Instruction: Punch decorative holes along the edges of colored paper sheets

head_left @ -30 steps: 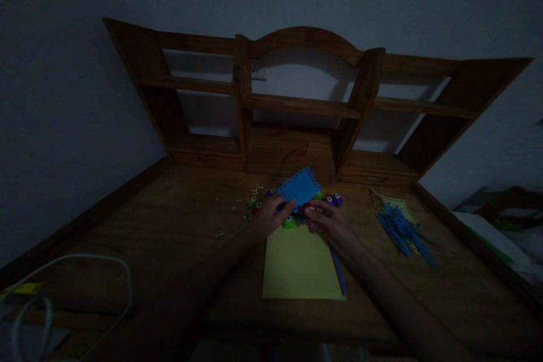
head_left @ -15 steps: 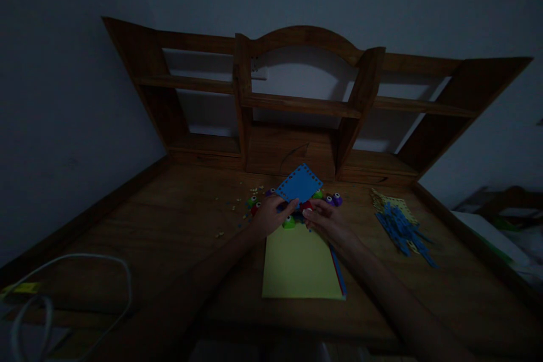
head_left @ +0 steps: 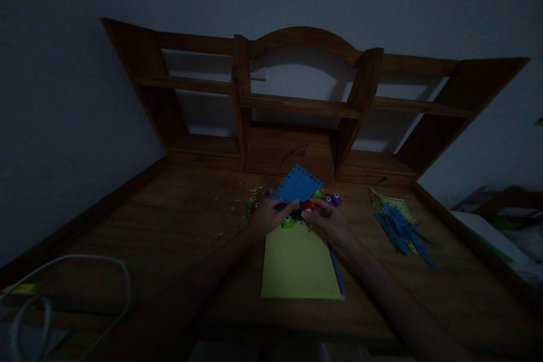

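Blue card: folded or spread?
Spread. The card shows one flat face with no visible fold, holes along its edges; the left hand holds its near side.

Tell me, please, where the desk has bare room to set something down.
The widest bare patch is on the desk at left, between cable, shelf and paper bits. A smaller gap lies between the purple toys and the blue strips. It is crowded around the left hand and right hand, with blue card, red toy and yellow paper close together.
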Tool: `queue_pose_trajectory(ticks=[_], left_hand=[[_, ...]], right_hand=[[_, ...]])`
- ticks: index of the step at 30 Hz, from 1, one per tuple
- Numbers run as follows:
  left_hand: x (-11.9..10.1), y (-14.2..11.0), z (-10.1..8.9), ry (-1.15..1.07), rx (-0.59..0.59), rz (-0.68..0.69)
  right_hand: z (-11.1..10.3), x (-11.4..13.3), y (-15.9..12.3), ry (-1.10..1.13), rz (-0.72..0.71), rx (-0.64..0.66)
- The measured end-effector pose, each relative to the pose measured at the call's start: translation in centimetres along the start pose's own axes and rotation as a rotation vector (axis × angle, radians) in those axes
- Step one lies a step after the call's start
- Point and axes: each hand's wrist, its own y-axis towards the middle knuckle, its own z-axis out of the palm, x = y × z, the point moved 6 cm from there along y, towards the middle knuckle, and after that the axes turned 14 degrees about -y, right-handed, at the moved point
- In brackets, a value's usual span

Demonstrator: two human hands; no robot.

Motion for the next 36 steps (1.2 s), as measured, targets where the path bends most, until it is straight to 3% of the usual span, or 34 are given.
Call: queue_pose_trajectory(ticks=[13, 25, 36], left_hand=[[-1.0, 0.0, 0.3, 0.1, 0.04, 0.094], [-0.4, 0.0, 0.1, 0.155, -0.001, 0.158], [-1.9, -0.1, 0.3, 0.269, 0.008, 0.308]], right_hand=[[-0.6, 0.2, -0.2, -0.182, 0.01, 0.006], [-0.6, 0.6, -0.4, -0.447, -0.237, -0.038], [-0.7, 1.7, -0.9, -0.629, -0.383, -0.132]])
